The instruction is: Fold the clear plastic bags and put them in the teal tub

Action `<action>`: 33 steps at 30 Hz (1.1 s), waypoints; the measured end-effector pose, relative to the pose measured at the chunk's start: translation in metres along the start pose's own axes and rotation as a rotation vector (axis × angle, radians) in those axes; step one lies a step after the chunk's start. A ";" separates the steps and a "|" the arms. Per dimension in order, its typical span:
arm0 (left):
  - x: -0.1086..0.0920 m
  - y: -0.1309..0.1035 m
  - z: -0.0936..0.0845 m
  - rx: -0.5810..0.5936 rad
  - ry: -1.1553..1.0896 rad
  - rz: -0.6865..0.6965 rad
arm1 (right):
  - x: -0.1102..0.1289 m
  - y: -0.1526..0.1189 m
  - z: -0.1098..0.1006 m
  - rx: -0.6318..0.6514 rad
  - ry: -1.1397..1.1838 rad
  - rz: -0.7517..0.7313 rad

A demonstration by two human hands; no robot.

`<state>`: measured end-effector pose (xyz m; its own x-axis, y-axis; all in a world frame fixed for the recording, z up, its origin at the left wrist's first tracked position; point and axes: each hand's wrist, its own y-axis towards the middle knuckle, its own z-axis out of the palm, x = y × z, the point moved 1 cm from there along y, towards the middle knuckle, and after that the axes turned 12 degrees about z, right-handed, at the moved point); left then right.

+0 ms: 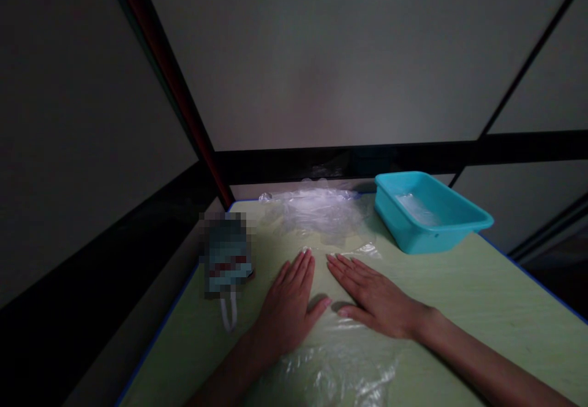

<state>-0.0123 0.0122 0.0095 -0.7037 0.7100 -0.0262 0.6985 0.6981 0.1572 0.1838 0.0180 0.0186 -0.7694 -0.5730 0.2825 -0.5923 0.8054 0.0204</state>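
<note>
Both my hands lie flat, palms down, on a clear plastic bag point(340, 370) spread over the table. My left hand point(293, 303) has its fingers stretched out and its thumb pointing right. Close beside it, my right hand point(374, 294) rests with fingers extended toward the upper left and the thumb apart. The two thumbs nearly meet over the thin plastic, whose near part is crinkled. Beyond the fingertips, a pile of clear plastic bags point(316, 208) sits at the table's far edge.
A turquoise plastic basin point(427, 238) stands at the back right, with a piece of clear plastic point(417, 209) inside. On the left is a blurred-out item point(228, 257) with a white loop point(228, 315). The pale green table point(496, 309) has a blue edge and adjoins light panels.
</note>
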 end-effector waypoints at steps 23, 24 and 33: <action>0.002 0.000 -0.002 0.006 -0.014 -0.019 | -0.037 -0.011 -0.002 -0.048 -0.126 0.109; 0.002 0.000 -0.002 0.013 -0.018 -0.015 | -0.036 -0.011 -0.002 -0.049 -0.135 0.115; 0.005 -0.001 -0.008 0.035 -0.034 0.000 | -0.028 -0.013 0.000 -0.084 -0.150 0.157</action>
<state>-0.0177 0.0141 0.0172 -0.6995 0.7122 -0.0598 0.7029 0.7006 0.1226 0.2135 0.0234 0.0105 -0.8812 -0.4506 0.1430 -0.4452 0.8927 0.0694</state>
